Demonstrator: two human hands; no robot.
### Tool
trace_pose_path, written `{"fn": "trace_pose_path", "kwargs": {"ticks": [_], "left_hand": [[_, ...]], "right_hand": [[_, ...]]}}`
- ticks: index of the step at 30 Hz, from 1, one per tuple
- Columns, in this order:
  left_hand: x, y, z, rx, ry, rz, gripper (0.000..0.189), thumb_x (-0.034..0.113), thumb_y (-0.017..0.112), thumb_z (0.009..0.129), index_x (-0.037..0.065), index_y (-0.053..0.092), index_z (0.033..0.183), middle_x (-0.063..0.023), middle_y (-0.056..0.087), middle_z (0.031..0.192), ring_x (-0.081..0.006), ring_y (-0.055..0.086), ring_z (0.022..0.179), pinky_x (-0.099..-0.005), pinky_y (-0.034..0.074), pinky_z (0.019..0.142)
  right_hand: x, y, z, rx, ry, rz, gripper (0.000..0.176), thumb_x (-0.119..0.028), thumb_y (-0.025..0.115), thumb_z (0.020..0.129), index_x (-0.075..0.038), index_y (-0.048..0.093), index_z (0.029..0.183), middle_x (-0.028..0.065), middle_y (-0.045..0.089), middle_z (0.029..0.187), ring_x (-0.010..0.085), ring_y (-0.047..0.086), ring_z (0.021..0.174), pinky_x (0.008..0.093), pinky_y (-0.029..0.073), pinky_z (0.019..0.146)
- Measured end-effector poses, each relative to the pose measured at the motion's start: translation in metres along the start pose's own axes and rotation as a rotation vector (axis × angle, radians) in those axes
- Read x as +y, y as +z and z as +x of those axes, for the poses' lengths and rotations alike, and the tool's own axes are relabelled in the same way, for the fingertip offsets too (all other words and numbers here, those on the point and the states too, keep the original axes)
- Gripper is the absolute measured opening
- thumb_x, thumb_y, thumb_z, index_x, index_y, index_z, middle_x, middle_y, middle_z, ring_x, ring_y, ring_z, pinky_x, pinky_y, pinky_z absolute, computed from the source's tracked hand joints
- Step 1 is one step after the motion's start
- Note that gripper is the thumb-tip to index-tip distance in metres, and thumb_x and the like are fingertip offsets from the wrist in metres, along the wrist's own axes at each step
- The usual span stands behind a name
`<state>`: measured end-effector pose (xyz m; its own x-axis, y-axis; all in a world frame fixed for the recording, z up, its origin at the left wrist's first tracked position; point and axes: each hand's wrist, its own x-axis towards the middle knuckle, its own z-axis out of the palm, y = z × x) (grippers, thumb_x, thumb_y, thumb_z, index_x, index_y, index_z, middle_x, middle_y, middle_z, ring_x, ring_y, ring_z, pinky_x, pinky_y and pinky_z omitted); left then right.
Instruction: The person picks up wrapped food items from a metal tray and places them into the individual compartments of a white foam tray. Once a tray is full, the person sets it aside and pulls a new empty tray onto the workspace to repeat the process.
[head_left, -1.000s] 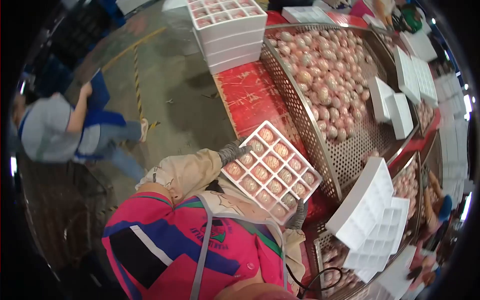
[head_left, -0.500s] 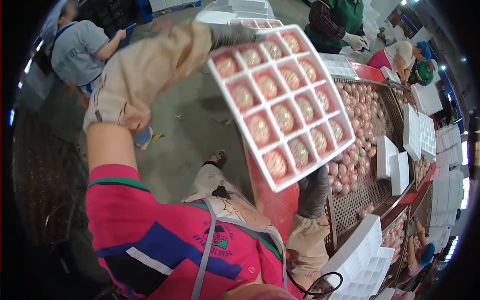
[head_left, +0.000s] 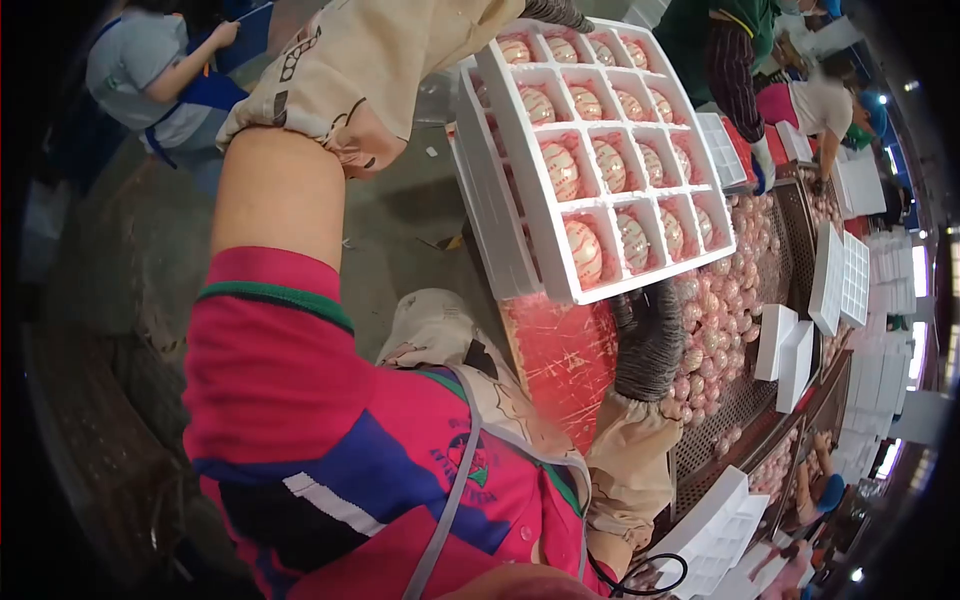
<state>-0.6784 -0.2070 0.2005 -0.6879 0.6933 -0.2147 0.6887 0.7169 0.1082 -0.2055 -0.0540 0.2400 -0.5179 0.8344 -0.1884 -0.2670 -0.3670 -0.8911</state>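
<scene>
Both my hands wear dark grey gloves and hold a white foam tray (head_left: 590, 205), tilted toward me. Its square compartments each carry a round, pinkish-white, streaked item in shiny clear wrap (head_left: 583, 250). My left hand (head_left: 556, 12) grips the far edge at the top of the view, its fingers partly cut off by the frame. My right hand (head_left: 645, 325) is closed at the near lower edge, with its fingertips hidden under the tray. Close behind and left of this tray, more white foam trays (head_left: 490, 215) stand stacked on a scratched red table (head_left: 555, 350).
On the right, a perforated metal bin (head_left: 715, 455) contains many loose wrapped round items (head_left: 715, 345). Empty foam trays (head_left: 710, 530) lie at the lower right, with others farther along the line. A co-worker in green (head_left: 735, 60) stands across; another person (head_left: 150, 75) is at upper left.
The held tray has moved up and right, over beside the stacked trays, and now leans so its near side wall shows. Both hands stay on it.
</scene>
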Motion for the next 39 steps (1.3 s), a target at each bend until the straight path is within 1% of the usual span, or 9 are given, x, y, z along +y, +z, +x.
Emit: {"fn": "trace_pose_path", "kwargs": {"ticks": [10, 16, 22, 24, 28, 29, 32, 37, 39], "left_hand": [[-0.102, 0.034, -0.025, -0.039, -0.126, 0.07, 0.043, 0.02, 0.055, 0.089, 0.002, 0.047, 0.127, -0.0106, 0.052, 0.128, -0.0179, 0.046, 0.119, -0.0305, 0.036, 0.101], [-0.148, 0.017, 0.11, -0.007, 0.103, 0.112, 0.041, 0.017, 0.053, 0.089, 0.001, 0.048, 0.127, -0.0105, 0.052, 0.128, -0.0175, 0.047, 0.118, -0.0302, 0.036, 0.101], [0.018, -0.052, 0.294, 0.058, 0.3, 0.183, 0.039, 0.014, 0.052, 0.09, 0.0, 0.049, 0.126, -0.0105, 0.052, 0.128, -0.017, 0.047, 0.118, -0.0299, 0.036, 0.1], [0.067, -0.059, 0.335, 0.064, 0.371, 0.172, 0.038, 0.013, 0.051, 0.09, 0.0, 0.05, 0.125, -0.0105, 0.052, 0.128, -0.0169, 0.047, 0.118, -0.0298, 0.036, 0.1], [0.131, -0.09, 0.343, 0.108, 0.479, 0.177, 0.036, 0.011, 0.051, 0.09, 0.0, 0.05, 0.125, -0.0105, 0.052, 0.128, -0.0166, 0.047, 0.118, -0.0296, 0.036, 0.1], [0.148, -0.1, 0.336, 0.129, 0.521, 0.164, 0.036, 0.011, 0.05, 0.09, 0.0, 0.05, 0.125, -0.0105, 0.052, 0.128, -0.0165, 0.047, 0.118, -0.0295, 0.036, 0.1], [0.213, -0.129, 0.281, 0.175, 0.722, 0.074, 0.035, 0.009, 0.05, 0.091, -0.001, 0.051, 0.124, -0.0105, 0.052, 0.128, -0.0163, 0.047, 0.118, -0.0294, 0.036, 0.1], [0.408, -0.094, 0.043, -0.032, 1.159, -0.249, 0.034, 0.007, 0.049, 0.091, -0.001, 0.052, 0.124, -0.0104, 0.052, 0.128, -0.0159, 0.047, 0.118, -0.0291, 0.036, 0.1], [0.512, -0.059, -0.14, 0.059, 0.898, 0.14, 0.039, 0.011, 0.055, 0.087, 0.006, 0.051, 0.126, -0.0102, 0.056, 0.121, -0.017, 0.05, 0.114, -0.0283, 0.036, 0.098]], "right_hand": [[0.008, -0.002, 0.005, 0.029, 0.025, -0.136, 0.043, -0.025, 0.055, 0.089, -0.002, 0.05, 0.125, 0.0085, 0.055, 0.117, 0.0174, 0.054, 0.106, 0.0375, 0.048, 0.09], [0.028, 0.009, 0.013, 0.136, -0.029, -0.084, 0.045, -0.034, 0.063, 0.082, -0.001, 0.057, 0.113, 0.0101, 0.059, 0.104, 0.0191, 0.056, 0.094, 0.0346, 0.047, 0.075], [0.037, -0.023, 0.01, 0.173, -0.319, -0.629, 0.048, -0.038, 0.067, 0.072, -0.002, 0.057, 0.103, 0.0199, 0.058, 0.098, 0.0342, 0.056, 0.092, 0.041, 0.044, 0.083], [0.062, -0.03, 0.025, 0.475, -1.034, -0.898, 0.062, -0.04, 0.066, 0.072, -0.003, 0.05, 0.119, 0.0215, 0.055, 0.109, 0.0383, 0.054, 0.102, 0.0448, 0.042, 0.09], [-0.022, -0.159, -0.059, 0.476, -0.304, -0.994, 0.075, -0.029, 0.072, 0.072, -0.003, 0.037, 0.134, 0.0216, 0.042, 0.131, 0.0341, 0.041, 0.122, 0.0404, 0.031, 0.106], [-0.013, -0.219, -0.085, 0.691, -0.629, -1.38, 0.073, -0.031, 0.07, 0.073, -0.002, 0.039, 0.132, 0.0204, 0.043, 0.131, 0.0334, 0.042, 0.121, 0.0403, 0.032, 0.105], [-0.026, -0.371, -0.187, 1.197, -0.435, -1.702, 0.073, -0.041, 0.064, 0.077, -0.001, 0.039, 0.133, 0.022, 0.041, 0.132, 0.0357, 0.038, 0.124, 0.0422, 0.029, 0.106], [-0.041, -0.496, -0.315, 1.183, 0.089, -1.732, 0.075, -0.034, 0.069, 0.072, -0.003, 0.039, 0.132, 0.0165, 0.047, 0.127, 0.0323, 0.043, 0.119, 0.0425, 0.034, 0.1], [-0.052, -0.497, -0.329, 1.126, 0.116, -1.856, 0.069, -0.031, 0.068, 0.073, -0.009, 0.041, 0.133, 0.0143, 0.049, 0.124, 0.0295, 0.047, 0.113, 0.0427, 0.038, 0.095]]}}
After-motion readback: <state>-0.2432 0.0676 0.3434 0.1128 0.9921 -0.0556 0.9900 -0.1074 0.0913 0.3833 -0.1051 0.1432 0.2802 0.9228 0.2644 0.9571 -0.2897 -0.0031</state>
